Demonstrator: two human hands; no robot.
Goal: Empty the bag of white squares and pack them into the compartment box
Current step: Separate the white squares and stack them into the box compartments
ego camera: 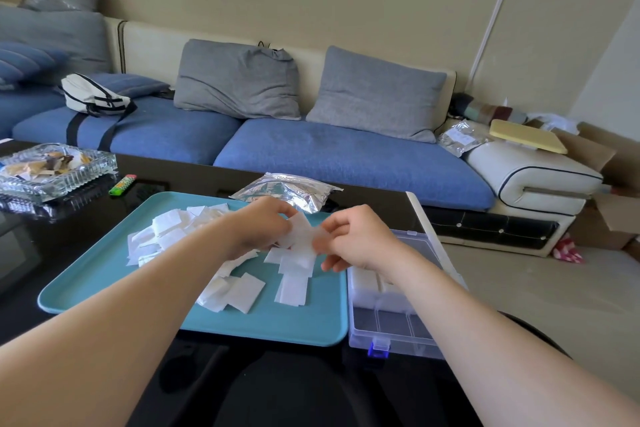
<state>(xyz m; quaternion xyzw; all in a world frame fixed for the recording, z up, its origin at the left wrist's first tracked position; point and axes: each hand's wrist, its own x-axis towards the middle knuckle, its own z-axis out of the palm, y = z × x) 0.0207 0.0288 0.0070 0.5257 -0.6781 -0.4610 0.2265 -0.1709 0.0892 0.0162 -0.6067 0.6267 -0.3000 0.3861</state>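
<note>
Several white squares (166, 236) lie scattered on a teal tray (104, 274). Above the tray's right part, my left hand (263, 225) and my right hand (356, 239) both pinch a small bunch of white squares (300, 236) held between them. The silver foil bag (287, 192) lies flat behind the tray's far edge. A clear compartment box (391, 326) with a blue latch stands open to the right of the tray. White squares fill its far compartments; the near ones show bare bottoms. My right forearm hides part of the box.
A glass ashtray (55, 170) and a green lighter (122, 185) sit on the black table (69, 218) at the far left. A blue sofa (311, 149) with grey cushions runs behind the table. Cardboard boxes (602, 218) stand on the floor at the right.
</note>
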